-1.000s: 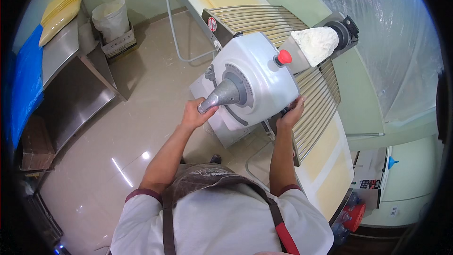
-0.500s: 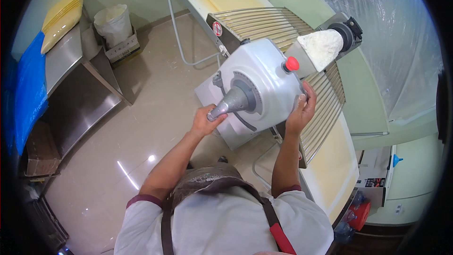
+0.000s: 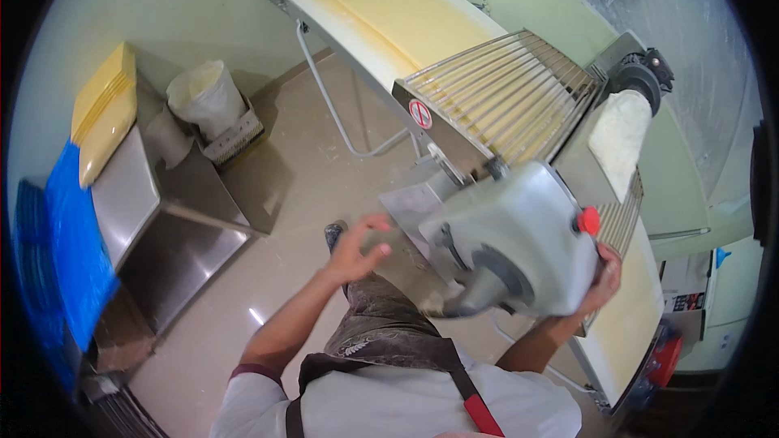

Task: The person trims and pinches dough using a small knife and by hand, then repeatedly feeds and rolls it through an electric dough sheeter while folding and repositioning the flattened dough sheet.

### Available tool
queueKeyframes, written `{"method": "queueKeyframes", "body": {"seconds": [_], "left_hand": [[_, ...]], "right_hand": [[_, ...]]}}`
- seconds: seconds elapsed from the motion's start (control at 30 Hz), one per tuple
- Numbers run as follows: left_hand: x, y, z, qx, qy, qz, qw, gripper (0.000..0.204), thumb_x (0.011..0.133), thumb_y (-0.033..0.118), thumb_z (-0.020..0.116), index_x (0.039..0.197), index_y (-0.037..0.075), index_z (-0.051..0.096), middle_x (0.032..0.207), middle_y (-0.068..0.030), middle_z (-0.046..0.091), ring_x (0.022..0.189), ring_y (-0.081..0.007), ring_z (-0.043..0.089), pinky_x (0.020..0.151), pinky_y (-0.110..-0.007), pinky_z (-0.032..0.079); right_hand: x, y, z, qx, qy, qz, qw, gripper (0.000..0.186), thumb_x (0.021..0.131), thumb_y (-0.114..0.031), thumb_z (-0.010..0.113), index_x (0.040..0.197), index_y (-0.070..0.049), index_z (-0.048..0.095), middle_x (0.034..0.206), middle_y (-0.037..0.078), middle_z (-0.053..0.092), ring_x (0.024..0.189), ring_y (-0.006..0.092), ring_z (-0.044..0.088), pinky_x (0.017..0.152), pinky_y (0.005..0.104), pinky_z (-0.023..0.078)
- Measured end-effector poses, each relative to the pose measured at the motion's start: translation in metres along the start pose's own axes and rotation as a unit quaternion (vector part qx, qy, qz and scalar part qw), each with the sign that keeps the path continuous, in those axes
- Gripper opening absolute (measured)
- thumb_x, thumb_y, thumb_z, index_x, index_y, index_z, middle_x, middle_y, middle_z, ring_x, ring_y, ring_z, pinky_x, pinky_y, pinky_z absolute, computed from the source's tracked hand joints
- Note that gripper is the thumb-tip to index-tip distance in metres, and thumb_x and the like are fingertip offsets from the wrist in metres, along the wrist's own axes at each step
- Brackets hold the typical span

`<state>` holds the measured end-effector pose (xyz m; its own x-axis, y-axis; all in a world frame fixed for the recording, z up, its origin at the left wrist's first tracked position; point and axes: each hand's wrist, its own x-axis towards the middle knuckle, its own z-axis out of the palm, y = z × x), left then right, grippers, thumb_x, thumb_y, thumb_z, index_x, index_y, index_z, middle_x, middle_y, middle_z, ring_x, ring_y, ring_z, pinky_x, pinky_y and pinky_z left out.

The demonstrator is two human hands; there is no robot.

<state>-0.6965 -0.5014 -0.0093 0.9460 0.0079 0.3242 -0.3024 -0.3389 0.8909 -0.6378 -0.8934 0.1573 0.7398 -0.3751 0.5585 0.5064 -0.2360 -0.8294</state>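
Observation:
My left hand (image 3: 357, 251) is in the air above the floor, fingers apart, holding nothing. To its right stands a dough sheeter with a rounded grey housing (image 3: 527, 231). A tapered grey lever (image 3: 475, 292) sticks out of the housing's dial and points left, blurred, with no hand on it. My right hand (image 3: 600, 280) rests against the housing's right side, below a red knob button (image 3: 587, 221), fingers laid along the edge and partly hidden. On top is a metal tray of white flour (image 3: 623, 138). A flat yellowish dough sheet (image 3: 389, 12) lies on the far belt.
Wire guards (image 3: 495, 97) cover the belt beside the housing. A steel table (image 3: 130, 195) with yellow packs (image 3: 105, 105) and blue plastic (image 3: 77, 235) stands at left. Behind it is a white sack (image 3: 207, 97) in a box. Plastic sheeting (image 3: 690, 57) hangs at the far right.
My left hand has let go of the lever, which now points lower. The view has shifted left, and a leg has come forward. My right hand stays at the housing's side, lower down.

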Motion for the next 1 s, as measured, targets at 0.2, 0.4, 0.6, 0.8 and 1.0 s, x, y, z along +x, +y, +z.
{"method": "queueKeyframes", "body": {"seconds": [0.2, 0.4, 0.6, 0.8, 1.0], "left_hand": [[0.211, -0.093, -0.144, 0.029, 0.109, -0.035, 0.993, 0.034, 0.089, 0.01, 0.062, 0.121, 0.0, 0.055, 0.11, -0.0136, 0.065, 0.106, -0.0211, 0.062, 0.094, -0.034, 0.047], [0.442, -0.21, -0.217, 0.026, 0.106, -0.038, 0.993, 0.024, 0.091, 0.014, 0.062, 0.111, 0.001, 0.064, 0.103, -0.0088, 0.068, 0.096, -0.0154, 0.064, 0.087, -0.029, 0.048], [0.586, -0.282, -0.199, -0.031, 0.067, -0.084, 0.994, 0.03, 0.092, 0.011, 0.061, 0.12, 0.001, 0.06, 0.114, -0.0097, 0.065, 0.107, -0.0169, 0.059, 0.094, -0.028, 0.046], [0.597, -0.271, -0.121, -0.207, -0.117, -0.164, 0.957, 0.049, 0.091, -0.002, 0.054, 0.139, -0.001, 0.043, 0.142, -0.0161, 0.046, 0.135, -0.0212, 0.041, 0.107, -0.029, 0.035], [0.489, -0.222, -0.058, -0.189, -0.102, -0.16, 0.963, 0.06, 0.085, -0.013, 0.048, 0.143, -0.006, 0.033, 0.147, -0.0182, 0.039, 0.139, -0.0226, 0.036, 0.114, -0.031, 0.027]], "right_hand": [[-0.002, 0.002, 0.0, -0.031, 0.034, -0.013, 0.999, 0.039, 0.097, -0.038, 0.045, 0.083, -0.003, 0.048, 0.091, 0.013, 0.055, 0.084, 0.0197, 0.052, 0.081, 0.036, 0.044], [-0.007, -0.005, -0.005, -0.14, 0.128, 0.126, 0.974, 0.039, 0.096, -0.041, 0.049, 0.079, -0.008, 0.041, 0.085, 0.01, 0.054, 0.071, 0.0169, 0.051, 0.07, 0.0326, 0.044], [-0.029, -0.018, -0.007, -0.245, 0.122, 0.178, 0.945, 0.032, 0.098, -0.037, 0.047, 0.082, -0.009, 0.046, 0.092, 0.011, 0.059, 0.078, 0.0194, 0.055, 0.074, 0.0344, 0.046], [-0.033, -0.017, -0.004, -0.26, 0.153, 0.219, 0.928, 0.029, 0.097, -0.036, 0.048, 0.09, -0.008, 0.051, 0.094, 0.01, 0.059, 0.082, 0.0195, 0.056, 0.076, 0.0347, 0.046], [-0.041, -0.02, -0.018, -0.235, 0.176, 0.233, 0.927, 0.029, 0.096, -0.035, 0.049, 0.097, -0.008, 0.056, 0.095, 0.008, 0.06, 0.085, 0.0195, 0.056, 0.078, 0.0351, 0.046]]}}
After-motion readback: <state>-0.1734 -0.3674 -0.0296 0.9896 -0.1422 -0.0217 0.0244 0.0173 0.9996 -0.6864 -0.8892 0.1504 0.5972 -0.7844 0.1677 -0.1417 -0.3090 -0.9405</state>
